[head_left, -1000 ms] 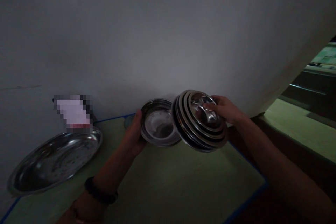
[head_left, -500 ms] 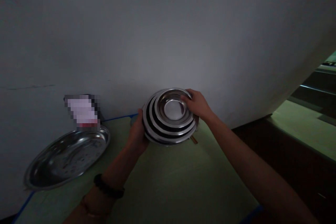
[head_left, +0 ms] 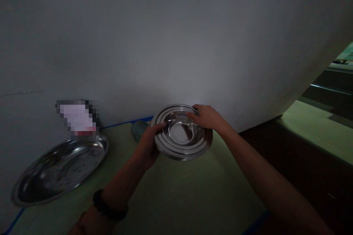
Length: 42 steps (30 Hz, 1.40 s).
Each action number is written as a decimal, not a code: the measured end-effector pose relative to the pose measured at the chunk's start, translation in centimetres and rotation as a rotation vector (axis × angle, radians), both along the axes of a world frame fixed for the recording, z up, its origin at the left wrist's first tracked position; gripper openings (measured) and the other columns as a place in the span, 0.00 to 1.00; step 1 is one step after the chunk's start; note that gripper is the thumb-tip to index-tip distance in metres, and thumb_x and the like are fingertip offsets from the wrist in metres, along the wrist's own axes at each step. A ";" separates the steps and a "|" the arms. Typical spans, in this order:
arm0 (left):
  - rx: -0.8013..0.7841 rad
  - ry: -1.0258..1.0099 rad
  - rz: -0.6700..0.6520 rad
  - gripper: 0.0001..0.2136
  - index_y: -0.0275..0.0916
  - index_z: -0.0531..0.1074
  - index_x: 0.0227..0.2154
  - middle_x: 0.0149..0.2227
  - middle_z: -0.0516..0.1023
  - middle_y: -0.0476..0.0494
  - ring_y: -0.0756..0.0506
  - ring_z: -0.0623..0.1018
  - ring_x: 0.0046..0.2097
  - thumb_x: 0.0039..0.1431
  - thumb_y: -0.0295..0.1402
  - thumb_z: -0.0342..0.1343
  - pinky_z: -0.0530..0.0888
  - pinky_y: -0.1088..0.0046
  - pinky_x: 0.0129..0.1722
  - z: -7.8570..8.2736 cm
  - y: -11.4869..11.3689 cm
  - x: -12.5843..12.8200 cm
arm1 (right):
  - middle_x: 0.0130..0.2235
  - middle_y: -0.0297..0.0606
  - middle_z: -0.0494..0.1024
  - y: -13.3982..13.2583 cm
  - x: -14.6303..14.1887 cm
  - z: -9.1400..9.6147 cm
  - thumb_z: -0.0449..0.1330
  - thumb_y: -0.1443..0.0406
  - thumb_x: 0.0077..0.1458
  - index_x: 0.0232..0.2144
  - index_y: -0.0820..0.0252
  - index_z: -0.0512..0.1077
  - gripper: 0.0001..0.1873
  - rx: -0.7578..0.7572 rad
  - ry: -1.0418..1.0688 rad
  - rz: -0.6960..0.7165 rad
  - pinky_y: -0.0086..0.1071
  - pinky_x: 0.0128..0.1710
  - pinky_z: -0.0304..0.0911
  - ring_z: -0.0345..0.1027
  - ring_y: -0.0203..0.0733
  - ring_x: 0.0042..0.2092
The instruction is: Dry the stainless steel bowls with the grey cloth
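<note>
A stack of nested steel bowls (head_left: pixel 182 134) rests near the far edge of a green table (head_left: pixel 193 194), close to the wall. My left hand (head_left: pixel 150 143) grips the stack's left rim, fingers curled over the edge. My right hand (head_left: pixel 206 117) holds the right rim from above, fingers closed on it. A dark band circles my left wrist. The bowls sit one inside another, open side up.
A large oval steel tray (head_left: pixel 59 169) lies at the table's left. A blurred pale object (head_left: pixel 77 117) stands by the wall behind it. A small greyish item (head_left: pixel 139 130) sits behind the bowls. Dark floor and a light patch lie to the right.
My right hand brought the tilted stack leftward and set it into the bowl my left hand held. The bowls now sit together as one stack, lower and level.
</note>
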State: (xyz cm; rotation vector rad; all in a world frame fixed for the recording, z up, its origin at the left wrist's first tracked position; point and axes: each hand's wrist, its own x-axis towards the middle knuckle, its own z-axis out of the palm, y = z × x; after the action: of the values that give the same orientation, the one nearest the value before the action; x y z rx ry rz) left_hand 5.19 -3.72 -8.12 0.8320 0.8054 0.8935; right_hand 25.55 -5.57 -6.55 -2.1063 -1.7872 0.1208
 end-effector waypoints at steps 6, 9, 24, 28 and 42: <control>0.016 0.032 0.010 0.09 0.36 0.71 0.34 0.22 0.75 0.50 0.51 0.73 0.22 0.47 0.32 0.57 0.69 0.77 0.22 -0.8 -0.9 3.8 | 0.44 0.55 0.76 -2.1 3.9 0.1 0.53 0.51 0.56 0.42 0.67 0.70 0.25 -0.009 -0.004 0.036 0.37 0.41 0.63 0.71 0.50 0.43; 0.086 0.131 -0.009 0.15 0.38 0.69 0.41 0.26 0.76 0.49 0.49 0.76 0.26 0.48 0.35 0.58 0.70 0.75 0.25 -1.9 -0.9 6.4 | 0.44 0.53 0.77 -3.4 6.2 -0.7 0.53 0.53 0.57 0.43 0.66 0.69 0.22 -0.067 0.073 -0.022 0.35 0.40 0.63 0.71 0.48 0.42; 0.417 0.353 -0.395 0.15 0.39 0.75 0.41 0.48 0.78 0.37 0.36 0.72 0.53 0.47 0.31 0.61 0.65 0.58 0.55 -4.1 -2.7 11.3 | 0.44 0.54 0.77 -6.1 14.5 -5.8 0.52 0.54 0.59 0.43 0.69 0.73 0.23 -0.198 -0.032 -0.252 0.33 0.42 0.62 0.72 0.49 0.44; 0.716 0.533 -0.416 0.21 0.38 0.71 0.49 0.58 0.67 0.33 0.36 0.66 0.59 0.51 0.35 0.58 0.61 0.58 0.58 -3.4 -2.1 8.6 | 0.52 0.58 0.70 -5.6 12.6 -5.2 0.53 0.56 0.58 0.52 0.71 0.67 0.26 -0.130 -0.086 -0.293 0.38 0.51 0.59 0.65 0.53 0.53; 0.962 1.592 -0.224 0.09 0.40 0.73 0.26 0.30 0.78 0.41 0.43 0.75 0.32 0.53 0.37 0.51 0.67 0.69 0.34 4.1 3.8 -14.1 | 0.59 0.56 0.64 2.5 -10.6 -1.5 0.50 0.58 0.60 0.61 0.65 0.57 0.30 -0.068 -0.024 0.447 0.45 0.57 0.54 0.57 0.56 0.60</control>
State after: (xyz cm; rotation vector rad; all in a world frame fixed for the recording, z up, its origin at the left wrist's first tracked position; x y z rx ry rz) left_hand -8.92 0.07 -4.01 2.5481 1.5695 0.1864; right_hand 14.91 -3.07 -8.04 -1.7193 -2.2691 0.2764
